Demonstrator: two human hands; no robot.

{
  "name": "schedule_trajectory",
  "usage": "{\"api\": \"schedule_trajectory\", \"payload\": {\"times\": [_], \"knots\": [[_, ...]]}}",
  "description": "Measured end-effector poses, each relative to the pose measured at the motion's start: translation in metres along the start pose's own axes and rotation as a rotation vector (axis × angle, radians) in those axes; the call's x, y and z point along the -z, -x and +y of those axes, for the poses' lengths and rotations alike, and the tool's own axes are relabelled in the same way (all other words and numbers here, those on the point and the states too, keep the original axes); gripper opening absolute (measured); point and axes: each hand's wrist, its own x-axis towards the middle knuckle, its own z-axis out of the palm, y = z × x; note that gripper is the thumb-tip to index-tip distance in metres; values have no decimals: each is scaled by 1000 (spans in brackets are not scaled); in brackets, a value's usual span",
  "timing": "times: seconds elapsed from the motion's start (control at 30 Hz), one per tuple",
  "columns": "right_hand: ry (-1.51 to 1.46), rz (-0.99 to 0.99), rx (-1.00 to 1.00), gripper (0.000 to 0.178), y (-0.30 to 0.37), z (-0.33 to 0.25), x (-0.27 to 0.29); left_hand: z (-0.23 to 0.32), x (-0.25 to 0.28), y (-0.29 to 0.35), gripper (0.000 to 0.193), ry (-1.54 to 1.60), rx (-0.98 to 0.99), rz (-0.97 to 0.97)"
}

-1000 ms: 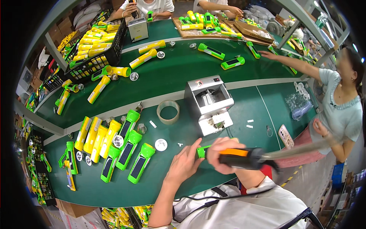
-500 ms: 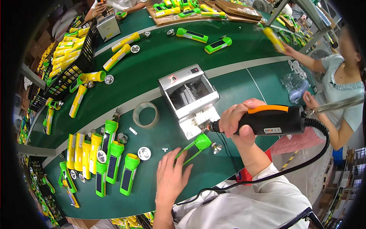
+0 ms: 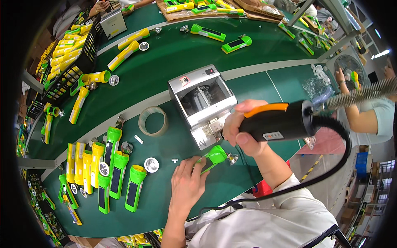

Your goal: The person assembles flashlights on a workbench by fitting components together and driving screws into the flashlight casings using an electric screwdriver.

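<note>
In my right hand (image 3: 244, 128) is a black electric screwdriver (image 3: 281, 122) with an orange lever, its fingers wrapped round the front end. The screwdriver's tip, partly hidden by my hand, is at the front of a silver screw feeder (image 3: 202, 99). My left hand (image 3: 188, 182) holds a green flashlight housing (image 3: 216, 156) against the table, its fingers round the handle end. A reflector (image 3: 233, 158) lies at the housing's head end. To the left of my left hand are a small white T-shaped part (image 3: 174, 160) and another reflector (image 3: 151, 165).
Several green and yellow flashlights (image 3: 135, 188) stand grouped on the left of the green table, near a tape roll (image 3: 153, 121). Beyond runs a green belt (image 3: 165, 53) bearing more flashlights. A black crate (image 3: 78, 62) is at far left. Another person's arm (image 3: 351, 111) shows at right.
The view has shifted slightly. My right hand and screwdriver have moved a little left, closer to the feeder's front. My left hand stays on the housing. The person at right has turned away from the belt.
</note>
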Motion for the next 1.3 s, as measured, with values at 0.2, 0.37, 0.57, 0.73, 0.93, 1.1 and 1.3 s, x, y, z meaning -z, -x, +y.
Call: {"api": "schedule_trajectory", "payload": {"times": [0.2,0.37,0.57,0.73,0.93,1.1,1.3], "knots": [[-147,-17,97,55,-5,-6,-5,-2,-5,5,37,-32,7,34],[-101,46,134,56,-4,-4,-8,-2,-2,3,36,-11,8,22],[-135,67,111,57,-2,-9,-8,-3,-2,3,35,-1,18,18],[-101,53,117,57,-2,-6,-6,-3,-2,2,35,4,18,17],[-141,44,126,56,0,-5,-5,-3,-1,2,35,2,22,16],[-139,52,130,56,-1,-2,-7,-5,-3,4,36,5,15,24],[-66,33,-91,49,-11,-1,-5,-1,-6,1,37,-5,3,54]]}}
